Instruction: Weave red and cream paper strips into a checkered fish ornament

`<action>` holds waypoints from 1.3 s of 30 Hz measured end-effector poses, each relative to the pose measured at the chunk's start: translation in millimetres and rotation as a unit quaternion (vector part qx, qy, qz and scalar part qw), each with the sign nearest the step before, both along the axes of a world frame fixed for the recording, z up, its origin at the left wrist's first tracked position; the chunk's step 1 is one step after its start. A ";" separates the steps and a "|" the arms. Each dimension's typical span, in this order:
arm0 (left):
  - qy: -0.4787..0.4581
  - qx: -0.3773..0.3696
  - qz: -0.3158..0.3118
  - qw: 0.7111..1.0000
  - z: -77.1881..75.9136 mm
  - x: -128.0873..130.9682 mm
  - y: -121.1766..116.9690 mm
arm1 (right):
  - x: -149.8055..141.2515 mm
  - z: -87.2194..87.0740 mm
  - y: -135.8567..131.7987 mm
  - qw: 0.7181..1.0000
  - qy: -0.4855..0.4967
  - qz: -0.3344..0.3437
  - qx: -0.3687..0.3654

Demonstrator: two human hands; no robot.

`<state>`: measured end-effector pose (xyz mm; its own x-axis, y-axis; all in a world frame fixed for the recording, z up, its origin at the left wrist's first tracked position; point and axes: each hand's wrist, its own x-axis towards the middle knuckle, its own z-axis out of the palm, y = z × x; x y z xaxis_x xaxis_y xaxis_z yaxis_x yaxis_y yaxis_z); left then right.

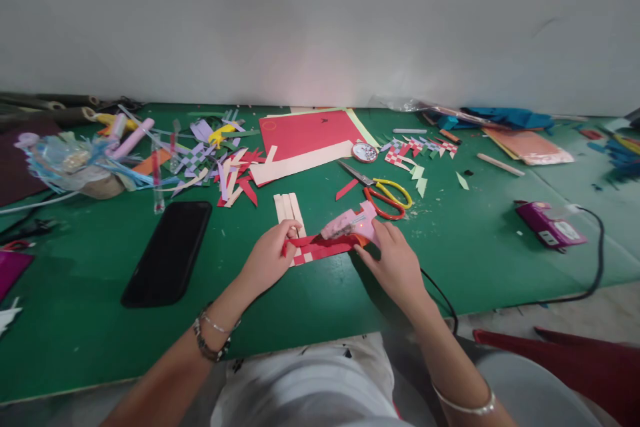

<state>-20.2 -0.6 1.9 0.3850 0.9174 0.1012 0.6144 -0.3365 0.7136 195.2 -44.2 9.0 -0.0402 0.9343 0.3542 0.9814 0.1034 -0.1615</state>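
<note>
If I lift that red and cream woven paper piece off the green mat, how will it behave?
The woven paper piece is thin strips, so it is probably very light and floppy. Loose cream ends stick out past the left hand, so strips may slide apart. The right hand holds a pink glue gun over it.

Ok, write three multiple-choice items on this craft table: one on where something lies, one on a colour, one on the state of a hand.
1. Where does the black phone lie?
A. on the green mat, on the left hand's side
B. on the red paper sheet
C. under the scissors

2. What colours are the handles of the scissors?
A. both blue
B. one yellow, one red
C. both black

3. What is the right hand doing?
A. lying flat and empty
B. gripping a pink glue gun over the woven paper strips
C. holding the phone

Answers: 1 A, the phone sits on bare mat beside the left hand. 2 B, one loop is yellow, the other red. 3 B, its fingers close on the pink glue gun above the red and cream woven paper strips.
</note>
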 end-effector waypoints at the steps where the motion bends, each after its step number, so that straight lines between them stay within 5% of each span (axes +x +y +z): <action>1: 0.002 0.002 0.000 1.000 -0.6 -0.1 0.0 | -2.4 -0.6 0.9 1.000 -0.003 0.003 0.000; 39: -0.005 0.016 -0.012 1.000 -5.2 -1.3 0.5 | -1.7 5.9 5.6 0.995 -0.071 0.037 0.055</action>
